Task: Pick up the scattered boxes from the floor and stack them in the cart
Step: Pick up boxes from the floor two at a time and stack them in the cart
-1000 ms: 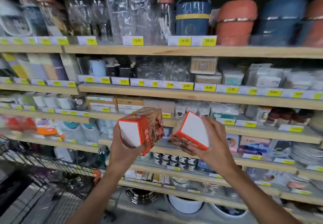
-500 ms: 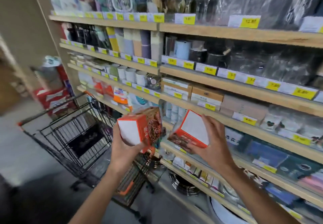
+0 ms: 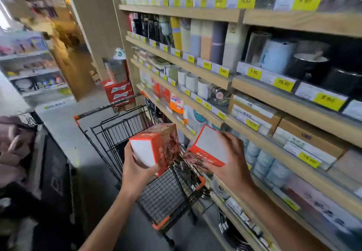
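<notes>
The person holds one box in each hand above the black wire cart, which stands on the floor just beside the wooden shelves. The left hand cups the left box from below and behind, fingers wrapped around its lower edge; the right hand lies over the right box, fingers spread across its white face and pressed against its sides. Both cartons look light and stiff, judging by how easily each sits in a single hand (thin card, so a hard squeeze could likely dent a panel). The flat opposite faces seem the safest places to grip, since the printed surface looks glossy and may slip. Each box is roughly cubic, orange-red along its edges, with one plain white face and a darker reddish printed picture on another side; the lettering is too blurred to read. The cart's basket appears bare below them.
</notes>
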`<state>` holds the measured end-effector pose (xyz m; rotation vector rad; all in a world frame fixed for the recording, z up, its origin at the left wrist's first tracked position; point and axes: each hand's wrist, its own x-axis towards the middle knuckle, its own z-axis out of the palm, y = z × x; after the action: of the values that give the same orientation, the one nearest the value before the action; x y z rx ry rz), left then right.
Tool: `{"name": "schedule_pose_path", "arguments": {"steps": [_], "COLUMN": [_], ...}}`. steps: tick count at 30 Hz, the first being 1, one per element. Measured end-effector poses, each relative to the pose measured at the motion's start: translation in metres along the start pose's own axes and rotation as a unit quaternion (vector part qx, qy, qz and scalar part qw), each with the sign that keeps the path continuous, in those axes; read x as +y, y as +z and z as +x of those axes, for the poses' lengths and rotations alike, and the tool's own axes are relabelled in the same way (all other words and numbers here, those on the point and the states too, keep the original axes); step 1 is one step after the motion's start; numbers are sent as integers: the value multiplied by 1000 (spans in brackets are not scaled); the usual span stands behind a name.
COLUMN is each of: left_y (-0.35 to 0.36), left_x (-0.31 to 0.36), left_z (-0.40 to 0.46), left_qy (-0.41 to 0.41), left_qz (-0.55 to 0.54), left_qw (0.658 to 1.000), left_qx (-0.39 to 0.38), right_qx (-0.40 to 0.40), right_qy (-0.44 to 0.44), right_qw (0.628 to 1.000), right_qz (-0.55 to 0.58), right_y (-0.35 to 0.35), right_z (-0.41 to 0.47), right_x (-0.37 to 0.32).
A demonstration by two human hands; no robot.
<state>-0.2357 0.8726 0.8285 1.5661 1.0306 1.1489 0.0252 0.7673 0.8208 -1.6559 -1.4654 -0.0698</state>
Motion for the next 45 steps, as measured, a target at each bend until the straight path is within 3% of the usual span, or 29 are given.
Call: {"name": "schedule_pose_path", "arguments": {"steps": [12, 20, 30, 40, 45], "left_y": [-25, -41, -12, 27, 36], "left_x": [-93, -184, -277, -367, -385], "left_z": [58, 110, 130, 136, 131], "left_qy": [-97, -179, -241, -256, -264], "left_qz": [2, 3, -2, 9, 15], "left_qw": [993, 983, 970, 966, 964], "left_qx": [72, 44, 28, 12, 26], "right_qx": [-95, -129, -182, -263, -302], "right_qy": [-4, 74, 170, 182, 168], "right_qw": [995, 988, 967, 937, 932], "right_qz": [29, -30, -56, -139, -111], "right_y": [132, 219, 303, 386, 411], "right_z": [56, 49, 19, -21, -40], "right_x": [48, 95, 177, 257, 266]}}
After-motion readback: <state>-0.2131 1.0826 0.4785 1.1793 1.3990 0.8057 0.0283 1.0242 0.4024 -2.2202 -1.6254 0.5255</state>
